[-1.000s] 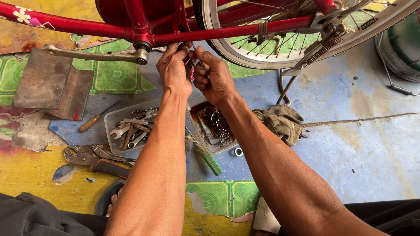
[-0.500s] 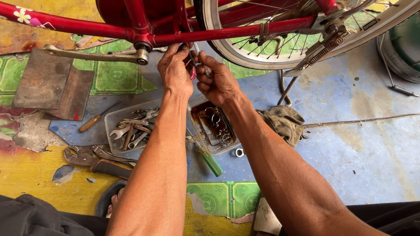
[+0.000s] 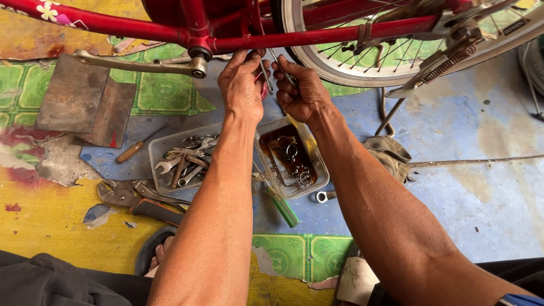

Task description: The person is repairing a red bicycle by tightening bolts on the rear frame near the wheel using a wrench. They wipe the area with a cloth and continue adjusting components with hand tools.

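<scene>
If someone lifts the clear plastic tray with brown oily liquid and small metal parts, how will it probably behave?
The clear plastic tray looks thin-walled, so it would probably flex when lifted by one edge. The brown liquid pooled inside would likely slosh or spill if tilted. Its walls look oily, so it may be slippery, and the small metal parts could slide.

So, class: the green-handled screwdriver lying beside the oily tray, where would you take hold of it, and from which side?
Grip the green-handled screwdriver by its green handle, coming from above on the near side. The handle lies flat and clear on the floor; its shaft end runs up beside the oily tray, under the left forearm.
</scene>
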A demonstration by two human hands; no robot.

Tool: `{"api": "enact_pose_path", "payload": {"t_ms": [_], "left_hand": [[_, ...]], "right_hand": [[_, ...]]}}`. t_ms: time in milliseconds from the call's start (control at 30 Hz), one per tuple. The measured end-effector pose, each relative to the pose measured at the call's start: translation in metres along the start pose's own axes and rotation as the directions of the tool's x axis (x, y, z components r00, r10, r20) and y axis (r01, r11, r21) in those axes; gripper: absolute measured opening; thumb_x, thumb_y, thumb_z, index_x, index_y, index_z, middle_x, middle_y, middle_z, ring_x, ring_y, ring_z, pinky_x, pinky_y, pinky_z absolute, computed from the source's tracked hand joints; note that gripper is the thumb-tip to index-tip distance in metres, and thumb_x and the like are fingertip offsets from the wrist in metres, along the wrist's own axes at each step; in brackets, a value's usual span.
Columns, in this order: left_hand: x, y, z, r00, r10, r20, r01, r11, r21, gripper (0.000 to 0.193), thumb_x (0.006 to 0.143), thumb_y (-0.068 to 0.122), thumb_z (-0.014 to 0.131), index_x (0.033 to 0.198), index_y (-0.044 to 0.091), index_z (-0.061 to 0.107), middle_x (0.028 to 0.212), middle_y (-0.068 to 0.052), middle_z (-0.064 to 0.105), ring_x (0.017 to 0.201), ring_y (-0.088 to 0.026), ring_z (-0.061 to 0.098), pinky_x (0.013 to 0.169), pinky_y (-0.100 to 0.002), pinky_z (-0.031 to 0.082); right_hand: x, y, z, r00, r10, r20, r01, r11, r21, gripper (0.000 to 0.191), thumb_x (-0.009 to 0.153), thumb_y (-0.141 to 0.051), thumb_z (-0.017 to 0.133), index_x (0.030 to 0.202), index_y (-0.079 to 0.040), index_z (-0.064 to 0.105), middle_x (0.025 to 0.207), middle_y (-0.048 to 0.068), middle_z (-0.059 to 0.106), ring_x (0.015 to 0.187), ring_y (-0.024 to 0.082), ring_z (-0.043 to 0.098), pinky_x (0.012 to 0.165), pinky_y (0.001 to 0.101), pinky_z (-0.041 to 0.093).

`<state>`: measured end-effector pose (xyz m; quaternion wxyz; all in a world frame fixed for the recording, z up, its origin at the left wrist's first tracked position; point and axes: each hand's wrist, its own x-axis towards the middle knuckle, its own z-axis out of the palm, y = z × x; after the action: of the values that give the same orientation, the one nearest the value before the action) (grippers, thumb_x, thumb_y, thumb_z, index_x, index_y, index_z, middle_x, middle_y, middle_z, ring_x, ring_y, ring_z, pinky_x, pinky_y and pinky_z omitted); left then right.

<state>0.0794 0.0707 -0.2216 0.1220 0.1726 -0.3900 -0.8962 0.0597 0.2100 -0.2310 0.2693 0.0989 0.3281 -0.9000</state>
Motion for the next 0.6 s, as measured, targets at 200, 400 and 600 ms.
{"api": "enact_pose_path", "payload": {"t_ms": [200,400,600], "left_hand": [[0.002,-0.002,-0.003,0.999,0.034,0.042,-0.035,0.999,0.017,0.020,0.094,-0.003,0.065,0.107,0.005,0.077,0.096,-0.008,0.077,0.080,-0.019,0.072,0.069,-0.032,0.059],[0.005,-0.004,-0.003,0.999,0.038,0.017,-0.038,0.998,0.048,0.021,0.094,-0.002,0.065,0.108,0.006,0.078,0.096,-0.008,0.078,0.080,-0.018,0.072,0.070,-0.033,0.059],[0.007,-0.004,-0.002,1.000,0.012,-0.007,-0.012,0.999,0.046,0.024,0.093,-0.003,0.065,0.111,0.007,0.077,0.096,-0.009,0.078,0.079,-0.018,0.073,0.070,-0.033,0.059]], "right_hand": [[0.019,0.000,-0.002,1.000,0.005,0.013,-0.005,1.000,-0.012,0.018,0.089,-0.018,0.082,0.091,-0.005,0.069,0.078,-0.001,0.059,0.055,0.005,0.035,0.046,0.0211,0.029],[0.038,0.011,0.000,0.999,-0.042,-0.024,0.041,0.999,-0.020,0.019,0.090,-0.019,0.082,0.091,-0.005,0.070,0.084,0.002,0.065,0.069,0.007,0.057,0.056,0.0171,0.045],[0.049,0.020,0.004,0.991,-0.129,-0.042,0.133,0.985,0.106,0.016,0.091,-0.011,0.077,0.102,0.000,0.072,0.096,0.004,0.066,0.075,0.007,0.062,0.069,0.0185,0.056]]}}
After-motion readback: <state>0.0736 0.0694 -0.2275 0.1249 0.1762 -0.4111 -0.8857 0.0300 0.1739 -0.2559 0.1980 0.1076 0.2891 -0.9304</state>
